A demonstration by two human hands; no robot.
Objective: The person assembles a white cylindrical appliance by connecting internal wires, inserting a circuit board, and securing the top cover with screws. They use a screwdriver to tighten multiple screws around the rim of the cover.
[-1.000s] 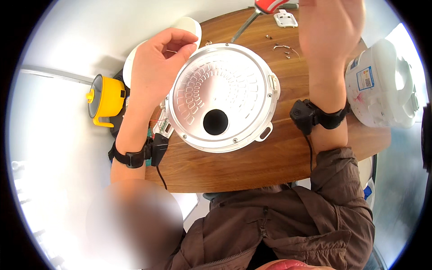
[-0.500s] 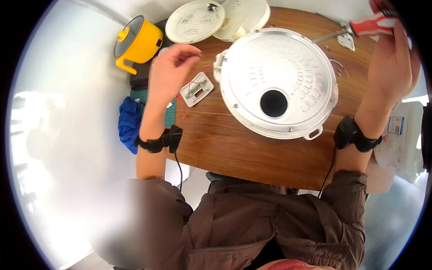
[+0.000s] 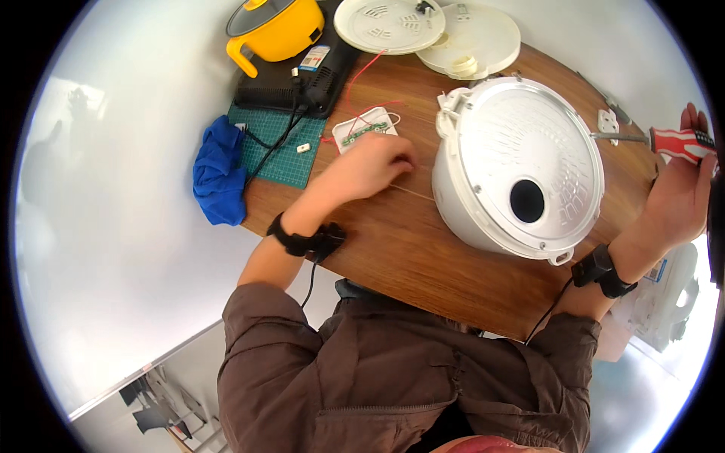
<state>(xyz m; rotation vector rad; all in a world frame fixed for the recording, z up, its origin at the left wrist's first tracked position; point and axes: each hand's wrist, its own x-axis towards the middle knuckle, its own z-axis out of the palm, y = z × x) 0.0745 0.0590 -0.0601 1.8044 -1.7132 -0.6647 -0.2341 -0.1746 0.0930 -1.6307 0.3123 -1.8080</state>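
Note:
My right hand [image 3: 676, 192] grips a screwdriver [image 3: 680, 143] by its red and white handle. The metal shank points left, and its tip is at the far right rim of a round white appliance housing [image 3: 491, 151]. That housing has a silvery dished bottom with a round black opening and screws around its edge. My left hand [image 3: 370, 164] is over the table, left of the housing, with its fingers curled in; whether they hold something small is hidden. Just beyond it lies a small white panel with a green circuit board [image 3: 365, 132] and red wires.
Two round off-white covers [image 3: 389, 26] lie at the back. A yellow pot [image 3: 276, 30] stands on a black appliance [image 3: 332, 83] at the back left. Below are a green cutting mat [image 3: 279, 162] and a blue cloth [image 3: 219, 174]. A translucent container [image 3: 657, 302] is at the right.
The view has shifted, and the table appears turned. My left hand has come nearer, in front of the circuit board panel. My right hand still holds the screwdriver at the housing rim.

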